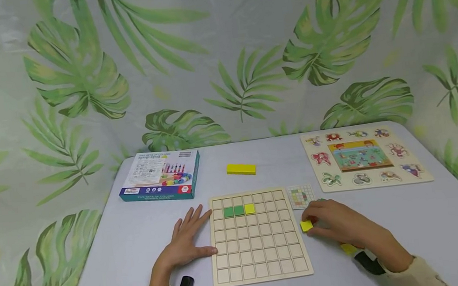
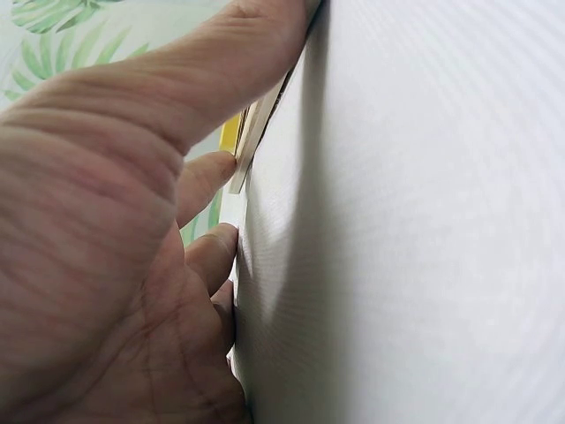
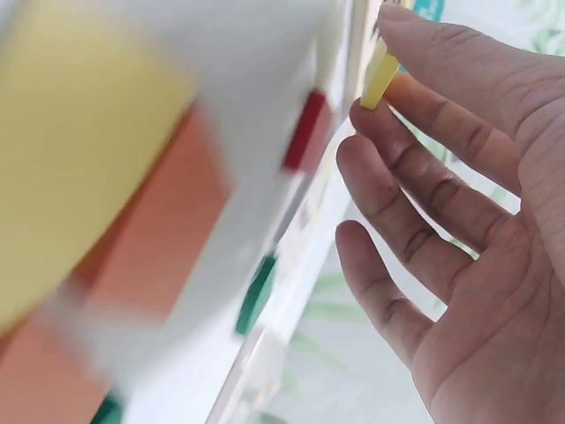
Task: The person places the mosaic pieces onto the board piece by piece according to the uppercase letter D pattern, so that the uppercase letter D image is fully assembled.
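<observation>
A wooden grid board (image 1: 245, 244) lies on the table, with two green tiles (image 1: 234, 211) and one yellow tile (image 1: 250, 209) side by side in its second row. At its left edge rests my left hand (image 1: 186, 244), fingers spread, thumb and index fingertip at the rim. Just right of the board, my right hand (image 1: 337, 219) pinches a yellow square tile (image 3: 380, 79) between thumb and fingertips. A small card with a coloured grid pattern (image 1: 300, 196) lies by the board's upper right corner. Under the right hand are loose tiles, partly hidden in the head view.
A boxed toy set (image 1: 161, 175) sits at the back left. Behind the board is a yellow bar (image 1: 241, 169), and a sea-animal puzzle board (image 1: 371, 181) lies at the back right. The right wrist view shows red (image 3: 307, 132), green (image 3: 256, 296) and orange (image 3: 163, 230) pieces close by.
</observation>
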Available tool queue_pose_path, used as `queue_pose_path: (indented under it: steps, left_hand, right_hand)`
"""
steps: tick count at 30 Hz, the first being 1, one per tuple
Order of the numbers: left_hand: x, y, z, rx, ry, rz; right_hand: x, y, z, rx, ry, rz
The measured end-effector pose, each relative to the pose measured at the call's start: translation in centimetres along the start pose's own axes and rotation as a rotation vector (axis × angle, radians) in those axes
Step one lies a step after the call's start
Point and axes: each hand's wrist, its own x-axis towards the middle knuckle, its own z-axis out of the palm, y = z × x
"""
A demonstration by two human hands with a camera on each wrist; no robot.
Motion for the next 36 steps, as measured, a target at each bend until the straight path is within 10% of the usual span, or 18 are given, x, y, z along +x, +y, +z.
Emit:
queue_pose_path:
  steps: [36]
  left_hand:
    - [0.1, 0.1, 0.0, 0.016, -0.007, -0.002]
  right_hand:
    - [11.3, -7.5, 2.0, 0.088, 0.040, -0.171]
